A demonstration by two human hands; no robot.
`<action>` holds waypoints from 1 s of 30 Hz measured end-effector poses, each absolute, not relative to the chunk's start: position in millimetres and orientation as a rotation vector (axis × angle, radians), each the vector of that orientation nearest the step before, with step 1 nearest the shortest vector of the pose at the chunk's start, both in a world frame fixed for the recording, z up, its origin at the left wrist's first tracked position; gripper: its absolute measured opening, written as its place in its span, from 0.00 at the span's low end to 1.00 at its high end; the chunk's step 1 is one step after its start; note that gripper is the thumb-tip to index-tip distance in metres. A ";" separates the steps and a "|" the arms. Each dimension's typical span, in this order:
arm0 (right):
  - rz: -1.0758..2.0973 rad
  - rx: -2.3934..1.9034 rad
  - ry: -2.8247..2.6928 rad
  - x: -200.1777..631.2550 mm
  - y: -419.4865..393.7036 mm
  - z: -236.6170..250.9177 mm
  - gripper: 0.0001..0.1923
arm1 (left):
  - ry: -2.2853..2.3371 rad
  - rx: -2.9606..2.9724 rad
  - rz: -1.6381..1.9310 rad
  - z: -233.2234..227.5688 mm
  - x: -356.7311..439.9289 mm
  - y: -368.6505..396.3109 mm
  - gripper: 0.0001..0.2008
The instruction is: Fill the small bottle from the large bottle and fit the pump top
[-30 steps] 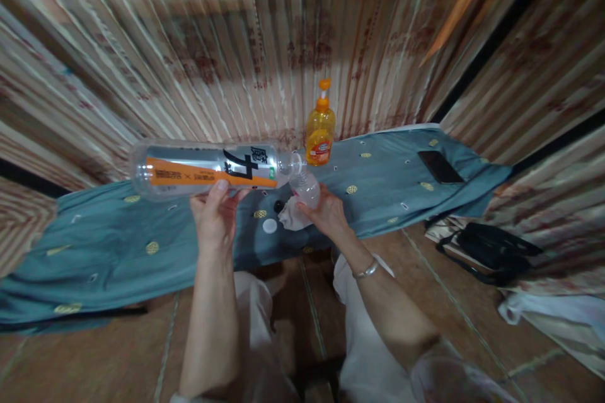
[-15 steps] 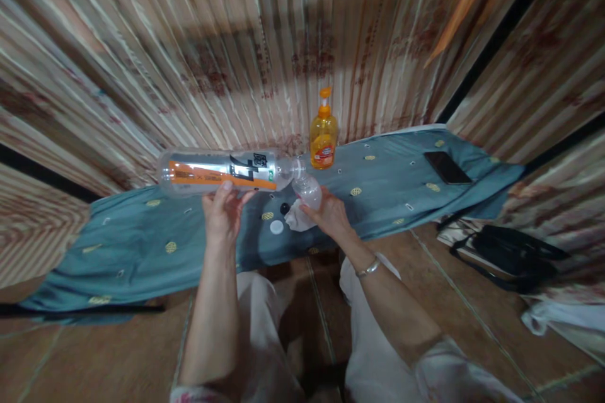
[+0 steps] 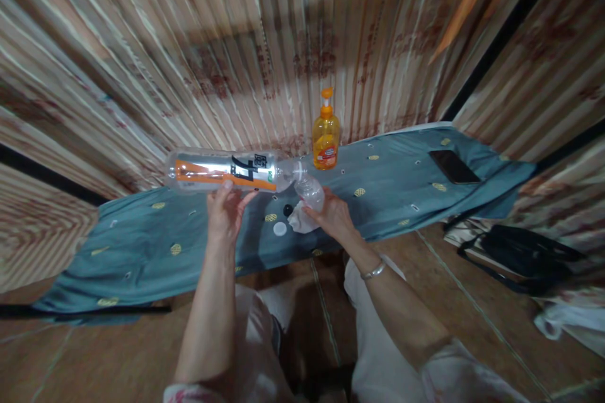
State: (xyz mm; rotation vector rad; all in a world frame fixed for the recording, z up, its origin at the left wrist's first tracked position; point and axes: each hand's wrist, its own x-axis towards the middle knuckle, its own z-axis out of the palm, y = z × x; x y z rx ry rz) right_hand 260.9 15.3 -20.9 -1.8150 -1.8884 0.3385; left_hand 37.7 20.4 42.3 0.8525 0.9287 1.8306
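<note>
My left hand (image 3: 225,211) is closed around a large clear plastic bottle (image 3: 222,171) with an orange and silver label, held on its side with the neck to the right. In my right hand (image 3: 334,217) is a small clear plastic bottle (image 3: 309,191), tilted so its mouth meets the large bottle's mouth. Whether the two mouths touch or one sits inside the other, I cannot tell. Below the small bottle, by my right fingers, is a crumpled white cloth or tissue (image 3: 302,219). A white cap (image 3: 280,228) and a small black cap (image 3: 288,210) lie just left of it.
A yellow pump bottle (image 3: 326,138) stands at the back of the narrow table with a blue-green cloth (image 3: 392,176). A black phone (image 3: 454,167) lies at the right end. Behind hangs a striped curtain (image 3: 283,44). A black bag (image 3: 524,255) rests at lower right.
The small bottle has tilted a little more under the large bottle's mouth. Both hands keep their hold, and the whole view has shifted slightly.
</note>
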 end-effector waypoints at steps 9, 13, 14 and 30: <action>0.347 -1.816 -1.874 262.0 14.7 -22.9 0.29 | 0.912 0.842 1.803 42.4 35.0 26.3 0.23; 0.351 -1.820 -1.881 261.9 14.4 -21.4 0.29 | 0.892 0.841 1.803 41.6 35.1 25.9 0.22; 0.354 -1.820 -1.881 261.9 14.4 -21.2 0.30 | 0.887 0.840 1.805 41.3 35.6 25.9 0.23; 0.321 -1.839 -1.874 260.8 14.8 -23.6 0.30 | 0.868 0.803 1.828 35.6 38.6 31.6 0.23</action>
